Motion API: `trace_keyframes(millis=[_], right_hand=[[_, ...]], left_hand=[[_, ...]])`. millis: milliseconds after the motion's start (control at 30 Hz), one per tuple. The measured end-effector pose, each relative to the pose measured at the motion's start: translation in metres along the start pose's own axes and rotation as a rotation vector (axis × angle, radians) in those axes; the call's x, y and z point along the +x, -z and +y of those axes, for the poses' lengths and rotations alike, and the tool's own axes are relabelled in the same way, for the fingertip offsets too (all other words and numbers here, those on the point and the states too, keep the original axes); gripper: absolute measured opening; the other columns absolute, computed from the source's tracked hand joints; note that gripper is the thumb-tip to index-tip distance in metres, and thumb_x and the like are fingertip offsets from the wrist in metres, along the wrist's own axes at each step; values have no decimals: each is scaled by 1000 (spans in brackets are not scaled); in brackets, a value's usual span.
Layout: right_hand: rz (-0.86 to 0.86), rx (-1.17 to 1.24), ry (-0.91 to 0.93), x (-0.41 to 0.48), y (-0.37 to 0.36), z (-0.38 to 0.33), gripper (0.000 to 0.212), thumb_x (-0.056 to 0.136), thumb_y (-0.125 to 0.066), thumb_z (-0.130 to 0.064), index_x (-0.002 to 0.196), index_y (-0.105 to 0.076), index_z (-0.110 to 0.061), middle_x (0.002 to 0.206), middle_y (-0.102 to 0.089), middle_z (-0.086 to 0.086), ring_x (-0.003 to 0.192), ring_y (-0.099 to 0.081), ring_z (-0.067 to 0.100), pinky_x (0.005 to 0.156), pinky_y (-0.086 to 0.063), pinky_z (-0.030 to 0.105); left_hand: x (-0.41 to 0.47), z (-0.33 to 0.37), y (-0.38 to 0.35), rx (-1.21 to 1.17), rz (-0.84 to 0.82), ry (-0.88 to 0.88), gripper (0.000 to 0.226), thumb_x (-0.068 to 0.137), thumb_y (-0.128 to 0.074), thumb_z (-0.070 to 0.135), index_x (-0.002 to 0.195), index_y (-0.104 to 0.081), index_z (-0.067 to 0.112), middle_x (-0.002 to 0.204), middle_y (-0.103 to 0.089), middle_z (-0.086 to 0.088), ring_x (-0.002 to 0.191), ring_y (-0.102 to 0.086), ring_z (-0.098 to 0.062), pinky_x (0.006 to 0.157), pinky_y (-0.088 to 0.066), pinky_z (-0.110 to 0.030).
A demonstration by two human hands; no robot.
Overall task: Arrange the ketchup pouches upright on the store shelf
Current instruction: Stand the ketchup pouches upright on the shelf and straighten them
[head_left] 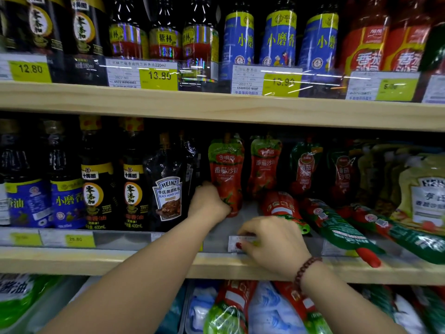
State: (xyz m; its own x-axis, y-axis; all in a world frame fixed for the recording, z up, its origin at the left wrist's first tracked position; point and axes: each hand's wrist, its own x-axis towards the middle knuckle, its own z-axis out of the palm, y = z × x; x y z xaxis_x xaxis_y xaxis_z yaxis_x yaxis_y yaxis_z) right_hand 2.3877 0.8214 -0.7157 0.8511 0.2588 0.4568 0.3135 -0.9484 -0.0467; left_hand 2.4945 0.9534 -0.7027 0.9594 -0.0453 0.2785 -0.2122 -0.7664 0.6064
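A red and green ketchup pouch (226, 173) stands upright on the middle shelf (144, 261), and my left hand (209, 203) grips its lower left side. A second upright pouch (264, 165) stands just to its right. My right hand (272, 244) rests at the shelf's front rail, fingers curled on a price tag (234, 244), directly in front of a fallen pouch (281, 207). Two more ketchup pouches (337, 227) (397, 232) lie flat on the shelf to the right, caps pointing toward me.
A black Heinz pepper sauce pouch (168, 189) stands close to the left of my left hand, with dark bottles (96, 179) beyond it. Darker upright pouches (304, 167) and pale Heinz pouches (423, 191) fill the right. The upper shelf board (216, 109) hangs overhead.
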Motion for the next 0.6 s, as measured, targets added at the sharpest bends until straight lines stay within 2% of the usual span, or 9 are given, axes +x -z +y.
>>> trace_keyframes(millis=[67,133,233,367,433,500,600], right_hand=[[-91,125,15,2,13,2,22,79,-60,-34,101,-65,-31,101,-65,-9,96,-58,13,74,-47,30],[-110,273,28,1,29,10,27,78,-67,-30,104,-65,-28,101,-62,-8,94,-57,10,80,-50,32],[-39,370,-11,-6,47,28,37,73,-74,-31,109,-64,-27,104,-60,-10,99,-55,6,88,-49,32],[-171,217,-54,-21,49,49,62,68,-77,-38,123,-52,-29,121,-49,-14,113,-45,4,98,-40,26],[-160,154,-43,-27,43,56,52,73,-74,-32,121,-55,-26,121,-54,-11,113,-48,8,97,-42,27],[-106,127,-23,-31,40,60,36,80,-68,-23,115,-62,-24,117,-63,-5,109,-55,12,94,-44,29],[-98,65,31,-35,41,63,31,85,-62,-22,117,-62,-25,117,-66,-7,108,-58,10,93,-45,30]], left_hand=[[-13,5,6,-22,-39,-62,31,69,-70,28,93,-61,10,96,-66,-11,89,-63,-29,66,-49,-32],[-28,8,7,-41,-108,-124,9,70,-67,28,72,-62,21,86,-68,-6,82,-64,-24,71,-54,-34],[-48,11,0,-54,-188,-191,9,72,-66,31,66,-62,27,78,-67,2,76,-63,-15,73,-55,-33],[-62,11,-8,-47,-170,-217,19,79,-61,34,63,-64,24,64,-65,7,68,-62,-16,64,-53,-33],[-65,8,-10,-49,-136,-216,28,79,-60,38,54,-60,27,53,-58,12,62,-59,-14,57,-45,-28],[-67,6,-10,-37,-117,-244,32,79,-59,42,50,-57,30,53,-56,15,64,-58,-11,58,-41,-27],[-68,2,-8,-47,-118,-281,32,80,-58,44,51,-57,31,56,-58,16,65,-57,-7,58,-38,-26]])
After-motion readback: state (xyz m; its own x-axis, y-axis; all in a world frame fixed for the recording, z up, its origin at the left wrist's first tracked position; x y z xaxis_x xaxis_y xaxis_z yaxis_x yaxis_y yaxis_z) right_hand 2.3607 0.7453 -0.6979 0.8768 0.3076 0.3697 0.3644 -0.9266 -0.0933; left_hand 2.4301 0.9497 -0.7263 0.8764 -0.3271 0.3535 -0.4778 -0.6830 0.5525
